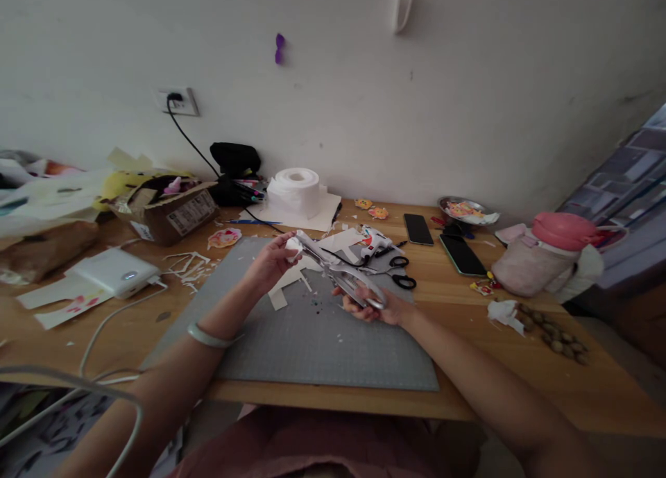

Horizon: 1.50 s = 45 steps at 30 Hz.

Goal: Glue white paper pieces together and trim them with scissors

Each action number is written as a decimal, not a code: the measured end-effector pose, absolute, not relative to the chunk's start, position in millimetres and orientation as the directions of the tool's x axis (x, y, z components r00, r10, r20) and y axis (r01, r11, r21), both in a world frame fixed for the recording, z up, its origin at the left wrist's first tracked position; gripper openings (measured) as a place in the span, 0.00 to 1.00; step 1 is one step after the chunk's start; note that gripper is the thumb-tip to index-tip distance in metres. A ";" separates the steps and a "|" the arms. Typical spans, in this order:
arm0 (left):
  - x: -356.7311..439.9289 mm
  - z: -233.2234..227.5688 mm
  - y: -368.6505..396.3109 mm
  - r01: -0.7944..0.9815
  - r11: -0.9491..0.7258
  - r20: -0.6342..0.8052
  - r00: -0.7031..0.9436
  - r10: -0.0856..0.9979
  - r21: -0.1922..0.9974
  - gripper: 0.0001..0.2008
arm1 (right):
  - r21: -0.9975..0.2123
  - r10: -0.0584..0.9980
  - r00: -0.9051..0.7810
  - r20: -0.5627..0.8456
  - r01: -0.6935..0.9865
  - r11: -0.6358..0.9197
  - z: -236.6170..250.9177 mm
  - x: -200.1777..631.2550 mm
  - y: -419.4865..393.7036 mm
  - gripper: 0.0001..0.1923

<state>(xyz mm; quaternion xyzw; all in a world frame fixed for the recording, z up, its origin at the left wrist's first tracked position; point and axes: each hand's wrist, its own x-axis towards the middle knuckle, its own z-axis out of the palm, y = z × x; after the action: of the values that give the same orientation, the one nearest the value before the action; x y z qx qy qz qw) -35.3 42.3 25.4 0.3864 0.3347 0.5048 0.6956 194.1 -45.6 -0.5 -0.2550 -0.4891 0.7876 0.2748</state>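
My right hand is closed around the handles of large silver scissors, over the grey cutting mat. Their blades point up and to the left, toward my left hand. Between its thumb and fingers my left hand pinches a small white piece of paper, right beside the blade tips. Whether the blades touch the paper I cannot tell. Under and behind the scissors lie cut paper strips, a white-and-orange glue gun and a black-handled pair of scissors.
On the left are a white power bank with a cable and an open cardboard box. A white tissue roll stands behind the mat. To the right are two phones, a metal bowl and a pink-lidded container.
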 end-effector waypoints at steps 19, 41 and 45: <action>-36.6 24.9 43.2 -0.425 0.235 -0.112 0.296 0.949 0.874 0.14 | -0.887 0.672 -0.708 -0.216 -0.144 -0.438 4.3 192.1 -45.6 0.19; -37.4 22.8 45.1 -0.430 0.232 -0.115 0.281 0.953 0.873 0.14 | -0.918 0.672 -0.720 -0.173 -0.130 -0.376 6.2 190.9 -46.4 0.20; -37.3 25.4 43.5 -0.428 0.232 -0.110 0.290 0.951 0.874 0.13 | -0.915 0.670 -0.724 -0.167 -0.140 -0.379 6.9 191.0 -46.6 0.20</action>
<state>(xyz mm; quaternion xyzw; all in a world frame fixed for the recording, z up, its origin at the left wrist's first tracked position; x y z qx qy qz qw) -37.3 43.5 25.4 0.3821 0.3420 0.4881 0.7063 191.0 -46.6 6.9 -0.2681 -0.4939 0.7860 0.2575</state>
